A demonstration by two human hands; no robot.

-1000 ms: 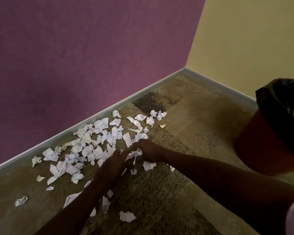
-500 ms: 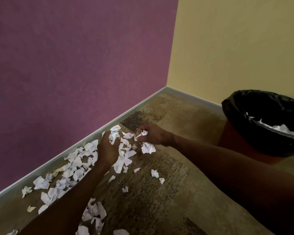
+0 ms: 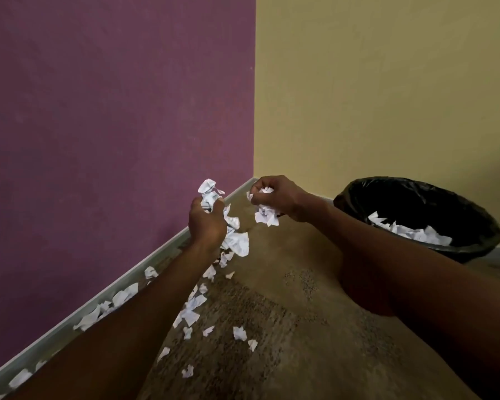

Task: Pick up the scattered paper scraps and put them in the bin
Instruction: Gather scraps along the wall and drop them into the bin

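Note:
My left hand is raised above the floor and grips a bunch of white paper scraps that stick out above and below the fist. My right hand is level with it, a little to the right, and grips a smaller crumpled bunch of scraps. The bin, lined with a black bag, stands to the right of both hands and holds several white scraps. More scraps lie scattered on the carpet below my left arm and along the skirting board.
A purple wall on the left meets a yellow wall in the corner behind my hands. A pale skirting board runs along the purple wall. The brown patterned carpet stretches between the scraps and the bin.
Both hands have lifted off the floor with their paper bunches and risen toward the bin's height. The view has tilted up and right, so the bin shows more fully.

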